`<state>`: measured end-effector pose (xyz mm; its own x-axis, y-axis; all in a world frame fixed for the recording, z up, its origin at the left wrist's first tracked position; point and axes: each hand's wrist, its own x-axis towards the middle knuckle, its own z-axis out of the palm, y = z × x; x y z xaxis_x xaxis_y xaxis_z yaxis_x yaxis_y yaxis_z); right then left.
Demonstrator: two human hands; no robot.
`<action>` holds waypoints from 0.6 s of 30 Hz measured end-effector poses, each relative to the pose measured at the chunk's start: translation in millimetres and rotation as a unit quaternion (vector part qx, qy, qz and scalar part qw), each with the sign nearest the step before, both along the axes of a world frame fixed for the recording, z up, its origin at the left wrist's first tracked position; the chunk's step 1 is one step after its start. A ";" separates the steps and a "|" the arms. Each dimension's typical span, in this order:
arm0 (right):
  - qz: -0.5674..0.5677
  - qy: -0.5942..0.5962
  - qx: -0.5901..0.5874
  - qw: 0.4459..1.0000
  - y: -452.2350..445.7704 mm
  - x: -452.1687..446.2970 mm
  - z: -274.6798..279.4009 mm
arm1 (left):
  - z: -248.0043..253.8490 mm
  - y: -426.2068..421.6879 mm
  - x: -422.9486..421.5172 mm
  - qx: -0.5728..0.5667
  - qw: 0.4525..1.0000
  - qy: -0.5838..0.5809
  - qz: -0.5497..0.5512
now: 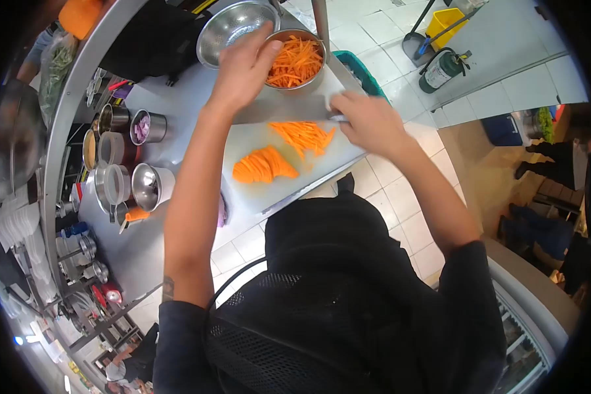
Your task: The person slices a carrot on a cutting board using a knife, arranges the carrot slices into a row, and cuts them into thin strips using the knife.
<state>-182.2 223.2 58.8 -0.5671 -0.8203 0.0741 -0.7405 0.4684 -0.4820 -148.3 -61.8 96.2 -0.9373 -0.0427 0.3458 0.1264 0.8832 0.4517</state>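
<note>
My right hand is closed round the handle of a large knife, somewhat blurred. Its broad blade points left, above the far part of a white cutting board. On the board lie a pile of cut carrot strips and a fan of overlapping carrot slices. My left hand is over the near left rim of a metal bowl, thumb and fingers apart. Carrot strips fill that bowl. I cannot tell whether the hand touches the rim.
A metal colander stands beside the bowl. Left on the steel counter are several metal containers, one with chopped onion. A green bin stands beyond the board, and a fire extinguisher to the right. Other people are in the background.
</note>
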 end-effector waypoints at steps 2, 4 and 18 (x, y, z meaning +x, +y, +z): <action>-0.034 -0.073 -0.018 0.997 22.5 40.8 -2.1 | 15.8 7.1 30.7 0.127 0.978 0.162 0.031; -0.045 -0.167 -0.080 0.982 40.9 84.7 -15.2 | -10.2 16.2 91.9 0.150 0.960 0.217 0.096; -0.083 -0.158 0.108 0.978 -5.8 161.9 -19.4 | -154.3 22.7 182.4 -0.062 0.996 0.006 0.067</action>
